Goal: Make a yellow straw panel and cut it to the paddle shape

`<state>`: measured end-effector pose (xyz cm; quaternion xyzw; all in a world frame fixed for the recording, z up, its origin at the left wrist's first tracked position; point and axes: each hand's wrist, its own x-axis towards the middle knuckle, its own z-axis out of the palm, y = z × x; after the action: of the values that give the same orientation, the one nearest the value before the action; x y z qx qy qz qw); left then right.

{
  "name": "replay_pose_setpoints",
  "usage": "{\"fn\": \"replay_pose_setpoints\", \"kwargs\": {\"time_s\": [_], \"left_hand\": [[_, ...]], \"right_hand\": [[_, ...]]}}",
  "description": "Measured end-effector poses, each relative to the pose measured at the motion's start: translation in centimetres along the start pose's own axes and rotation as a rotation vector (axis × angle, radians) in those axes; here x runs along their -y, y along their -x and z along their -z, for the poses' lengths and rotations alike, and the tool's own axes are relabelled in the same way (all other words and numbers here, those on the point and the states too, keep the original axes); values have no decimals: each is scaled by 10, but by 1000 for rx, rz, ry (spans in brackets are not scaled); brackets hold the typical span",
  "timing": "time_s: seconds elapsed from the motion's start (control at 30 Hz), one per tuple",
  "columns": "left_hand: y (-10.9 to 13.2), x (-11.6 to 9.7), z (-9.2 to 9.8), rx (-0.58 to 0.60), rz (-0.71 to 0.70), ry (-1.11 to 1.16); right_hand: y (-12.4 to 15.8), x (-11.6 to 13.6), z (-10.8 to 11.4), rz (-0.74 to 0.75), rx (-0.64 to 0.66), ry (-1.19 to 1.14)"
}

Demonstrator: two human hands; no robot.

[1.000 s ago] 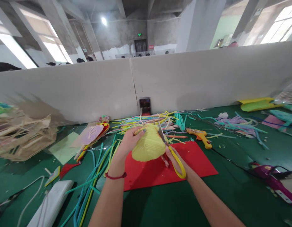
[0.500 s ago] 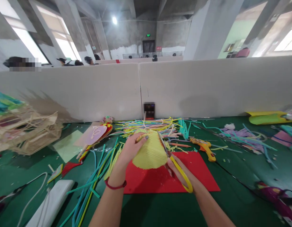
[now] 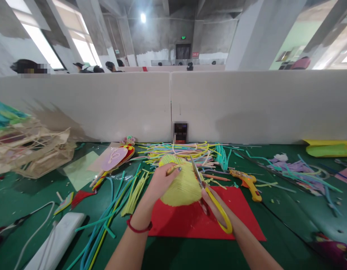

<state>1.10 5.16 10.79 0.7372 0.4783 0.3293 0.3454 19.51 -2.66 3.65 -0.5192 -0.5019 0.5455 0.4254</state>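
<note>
My left hand (image 3: pixel 165 179) is closed on the left edge of a rounded, ribbed yellow piece (image 3: pixel 182 187), thumb on top. Its material looks like rows of fuzzy strips laid side by side. My right hand (image 3: pixel 211 200) grips scissors (image 3: pixel 220 209) with yellow handles. Their blades point up and away, lying along the piece's right edge; I cannot tell how far apart they are. Beneath both hands a red sheet (image 3: pixel 184 227) lies on the green table. Small yellow offcuts (image 3: pixel 215 185) are scattered just right of the blades.
Coloured fuzzy stems (image 3: pixel 187 150) are heaped at the back, by a grey partition (image 3: pixel 119 105). A yellow glue gun (image 3: pixel 248 183) with a cord lies at right. Long blue and green stems (image 3: pixel 101 225), a white power strip (image 3: pixel 56 243) and a lilac fan-shaped piece (image 3: pixel 114 159) are at left.
The view has shifted slightly. Both hands still hold the yellow piece and the scissors, with the blades still at the piece's right edge. Its outline looks a little different.
</note>
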Motion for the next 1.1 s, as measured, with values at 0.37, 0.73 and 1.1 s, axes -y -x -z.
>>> {"fn": "replay_pose_setpoints", "kwargs": {"time_s": [0.37, 0.73, 1.1], "left_hand": [[-4, 8, -12, 21, 29, 80], [-4, 12, -12, 34, 23, 85], [-4, 13, -11, 22, 23, 60]], "right_hand": [[4, -12, 1, -77, -61, -89], [6, -2, -7, -149, -97, -125], [2, -5, -12, -156, -141, -100]]}}
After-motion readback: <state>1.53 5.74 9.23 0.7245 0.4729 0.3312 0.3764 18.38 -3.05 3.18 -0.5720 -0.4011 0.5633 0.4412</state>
